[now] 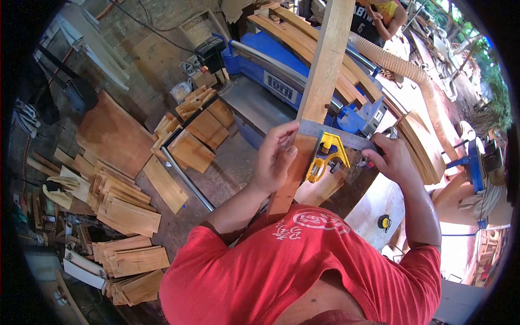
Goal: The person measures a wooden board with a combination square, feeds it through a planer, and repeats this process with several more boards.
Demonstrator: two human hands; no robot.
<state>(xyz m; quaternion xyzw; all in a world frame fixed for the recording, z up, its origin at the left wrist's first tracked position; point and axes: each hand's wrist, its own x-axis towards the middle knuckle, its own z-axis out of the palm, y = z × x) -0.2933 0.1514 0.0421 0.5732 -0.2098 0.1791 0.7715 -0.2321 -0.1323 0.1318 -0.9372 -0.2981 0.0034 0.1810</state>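
Observation:
A long wooden beam (323, 81) runs from near my red shirt, away from me, towards the top of the view. Across it lies the steel blade of a combination square (327, 157), whose yellow head rests beside the beam's right edge. My left hand (274, 160) is against the beam's left side, its fingers curled by the blade's left end and its thumb over the wood. With my right hand (394, 157) I pinch the blade's right end between thumb and fingers. Part of the right fingers is hidden.
A blue planer (254, 67) marked "torq" stands ahead, boards (292, 40) on top. Stacked wooden boards (127, 206) cover the floor at left. A ribbed hose (398, 57) curves at right. A yellow-black tape measure (384, 221) lies on a pale surface. Another person (374, 21) is beyond.

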